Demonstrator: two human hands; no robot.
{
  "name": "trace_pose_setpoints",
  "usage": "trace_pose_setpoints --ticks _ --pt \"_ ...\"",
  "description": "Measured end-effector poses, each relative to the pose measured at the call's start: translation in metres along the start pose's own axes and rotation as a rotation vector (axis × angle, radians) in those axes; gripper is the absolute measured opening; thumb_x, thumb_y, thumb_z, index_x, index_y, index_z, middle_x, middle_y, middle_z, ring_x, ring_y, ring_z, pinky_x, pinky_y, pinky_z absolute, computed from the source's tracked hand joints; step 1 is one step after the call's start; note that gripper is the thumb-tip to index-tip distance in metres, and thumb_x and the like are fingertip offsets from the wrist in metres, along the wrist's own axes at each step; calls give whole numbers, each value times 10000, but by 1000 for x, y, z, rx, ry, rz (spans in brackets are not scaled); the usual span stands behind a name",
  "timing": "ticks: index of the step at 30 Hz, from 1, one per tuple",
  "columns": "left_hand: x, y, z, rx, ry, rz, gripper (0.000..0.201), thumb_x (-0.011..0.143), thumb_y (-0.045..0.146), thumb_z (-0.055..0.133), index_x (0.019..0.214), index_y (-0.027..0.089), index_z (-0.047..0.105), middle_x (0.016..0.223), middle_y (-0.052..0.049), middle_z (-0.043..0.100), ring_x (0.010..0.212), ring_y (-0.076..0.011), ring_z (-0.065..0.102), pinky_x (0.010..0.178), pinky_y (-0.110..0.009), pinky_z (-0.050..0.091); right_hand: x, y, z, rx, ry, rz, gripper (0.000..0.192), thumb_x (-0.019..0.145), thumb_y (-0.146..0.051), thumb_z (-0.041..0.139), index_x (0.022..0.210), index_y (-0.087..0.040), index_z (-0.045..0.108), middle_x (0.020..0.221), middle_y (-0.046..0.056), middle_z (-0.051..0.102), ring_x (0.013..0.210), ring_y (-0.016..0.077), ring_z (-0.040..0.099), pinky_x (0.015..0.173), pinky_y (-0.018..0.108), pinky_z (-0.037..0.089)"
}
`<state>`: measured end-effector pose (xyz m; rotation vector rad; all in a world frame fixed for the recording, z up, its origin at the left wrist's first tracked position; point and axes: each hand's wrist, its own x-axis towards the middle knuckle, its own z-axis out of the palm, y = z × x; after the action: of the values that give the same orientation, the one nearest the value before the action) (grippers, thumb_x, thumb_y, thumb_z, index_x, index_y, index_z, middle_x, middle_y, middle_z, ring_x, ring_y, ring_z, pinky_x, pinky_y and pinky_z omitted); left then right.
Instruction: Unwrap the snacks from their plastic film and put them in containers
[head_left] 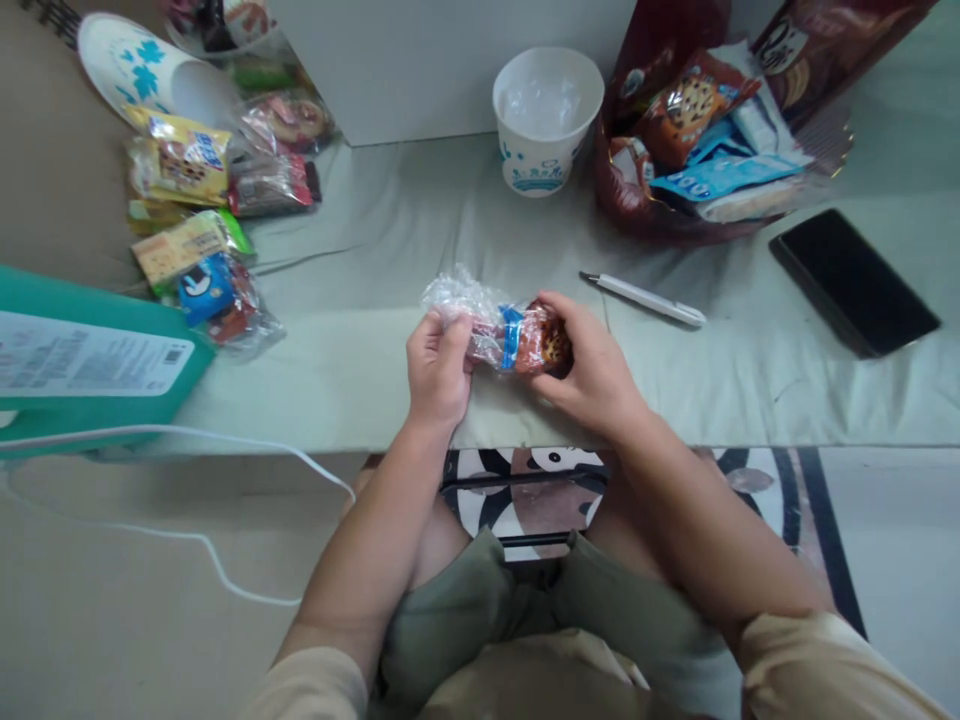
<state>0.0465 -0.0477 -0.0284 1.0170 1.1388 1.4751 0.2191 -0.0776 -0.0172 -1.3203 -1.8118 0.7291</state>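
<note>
My left hand (441,362) is closed on a crinkled clear plastic bag (465,300), thumb on top, just above the table's front edge. Beside it, my right hand (589,365) curls its thumb and fingers around a small brown cookie packet (541,338) with a cookie picture on it. A blue strip lies between the two hands, where the clear plastic meets the packet. Whether the packet sits inside the bag or against it, I cannot tell. Behind my right hand lies a white pen (643,299).
A white paper cup (547,125) stands behind the hands. To its right is a dark red basket (660,225) of snack packets, with a black phone (855,283) nearby. Wrapped snacks (187,165), a tipped cup (131,65) and a green box (82,350) lie left. A white cable (247,437) hangs down.
</note>
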Motion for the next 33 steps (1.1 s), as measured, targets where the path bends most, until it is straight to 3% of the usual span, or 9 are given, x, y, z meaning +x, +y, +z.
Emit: trace_pose_setpoints --ticks 5,8,11,17,20,23,26,30,33 --pt "9 11 3 -55 66 1 490 831 704 678 794 226 578 745 -14 620 786 -178 686 730 -310 577 0 1 -3 294 76 164 711 702 -403 805 1328 -263 498 1307 101 667 1140 274 660 1027 453 527" --pt "15 21 4 -55 -85 -38 519 806 746 668 913 240 630 984 -61 711 947 -196 711 762 -301 590 9 0 2 540 180 220 642 744 -551 750 1275 -279 514 1283 87 671 1153 260 668 993 433 553" --pt "20 26 6 -10 -268 -124 469 686 540 846 1006 259 650 1141 -49 714 923 -167 706 735 -269 584 25 -1 9 813 266 345 544 787 -668 634 1181 -299 568 1274 67 690 1200 268 670 952 444 591" --pt "20 31 3 -18 -278 -48 161 669 177 739 658 200 581 663 19 581 617 -92 556 577 -209 468 36 2 15 1121 297 531 456 822 -712 577 969 -283 625 1070 64 751 1086 279 717 838 457 635" --pt "19 37 -4 -118 -164 -103 229 758 348 749 695 206 580 734 -1 585 662 -102 577 586 -212 489 33 3 19 1149 297 563 433 820 -679 619 1001 -287 596 1072 47 731 1037 261 714 828 439 628" --pt "14 38 -7 -29 -193 -304 359 773 521 783 890 221 622 924 -33 647 772 -133 639 608 -228 530 32 0 24 1034 331 544 459 774 -656 704 1022 -293 573 1021 15 702 942 223 698 793 384 608" --pt "5 34 -7 99 -336 -385 543 651 294 896 1111 233 613 1069 -44 659 789 -120 650 670 -239 558 33 -3 28 890 302 495 485 801 -705 660 1021 -287 547 924 1 670 885 202 674 758 346 574" --pt "-2 34 -14 220 -520 -338 714 661 151 833 1317 267 575 1148 -73 647 760 -117 647 656 -255 559 34 -2 28 864 267 495 482 856 -720 596 1029 -277 518 885 0 649 855 187 661 752 332 557" --pt "-3 37 -16 325 -394 -161 675 667 223 855 1287 263 591 1210 -83 655 929 -168 670 736 -273 565 32 -3 29 863 264 481 489 848 -718 616 1043 -284 508 907 1 646 857 183 652 738 320 548"
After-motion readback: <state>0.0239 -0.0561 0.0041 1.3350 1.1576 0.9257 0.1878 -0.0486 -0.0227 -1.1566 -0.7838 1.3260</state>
